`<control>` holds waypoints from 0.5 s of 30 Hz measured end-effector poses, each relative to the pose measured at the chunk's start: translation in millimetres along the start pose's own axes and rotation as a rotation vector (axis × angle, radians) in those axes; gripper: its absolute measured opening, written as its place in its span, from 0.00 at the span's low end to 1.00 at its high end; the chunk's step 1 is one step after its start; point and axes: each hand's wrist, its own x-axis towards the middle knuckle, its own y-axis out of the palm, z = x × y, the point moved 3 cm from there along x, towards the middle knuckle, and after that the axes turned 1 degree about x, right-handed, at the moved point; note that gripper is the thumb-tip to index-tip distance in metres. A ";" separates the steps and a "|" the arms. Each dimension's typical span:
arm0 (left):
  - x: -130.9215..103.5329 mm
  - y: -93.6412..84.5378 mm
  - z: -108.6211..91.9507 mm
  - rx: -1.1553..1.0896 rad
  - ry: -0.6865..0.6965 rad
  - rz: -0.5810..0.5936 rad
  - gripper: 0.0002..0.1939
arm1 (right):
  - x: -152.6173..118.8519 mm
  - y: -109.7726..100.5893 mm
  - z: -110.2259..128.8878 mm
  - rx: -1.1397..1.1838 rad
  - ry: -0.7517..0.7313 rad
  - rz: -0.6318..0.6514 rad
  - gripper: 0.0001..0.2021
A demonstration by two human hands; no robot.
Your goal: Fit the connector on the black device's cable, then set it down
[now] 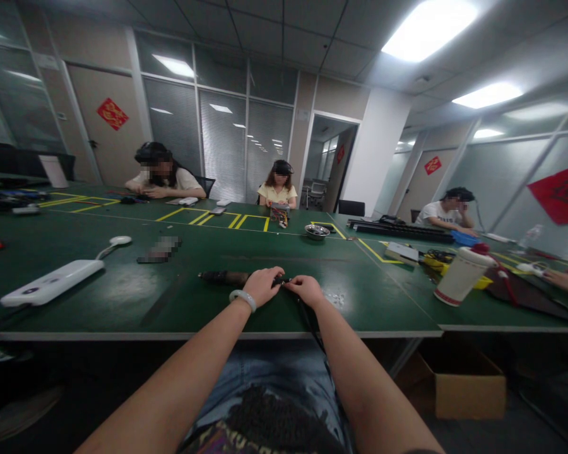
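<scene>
A dark, slim, cylindrical tool that looks like an electric screwdriver [224, 277] lies across the table in front of me, its narrow tip pointing left. My left hand [264, 285] is closed over its right end; a pale bangle is on that wrist. Just to the right, my right hand [307, 290] pinches the end of a black cable [307, 318] against the tool's rear end. From there the cable drops over the table's front edge. Fingers hide the joint, so whether plug and tool are connected I cannot tell.
On the green table [170, 315] a white power strip [54, 284] lies left, with a blurred flat object [159, 250] nearby. Ahead is a metal bowl [317, 232]. A white cup [462, 276] stands right. Several people sit around; a cardboard box [471, 394] is below.
</scene>
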 end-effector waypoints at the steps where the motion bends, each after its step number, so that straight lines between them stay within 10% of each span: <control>1: -0.1 -0.2 0.1 0.001 -0.002 0.001 0.15 | -0.2 -0.2 0.2 0.001 0.000 0.001 0.17; 15: -0.2 -0.5 0.0 -0.010 0.058 0.005 0.10 | 0.7 0.0 0.0 0.005 -0.005 0.006 0.15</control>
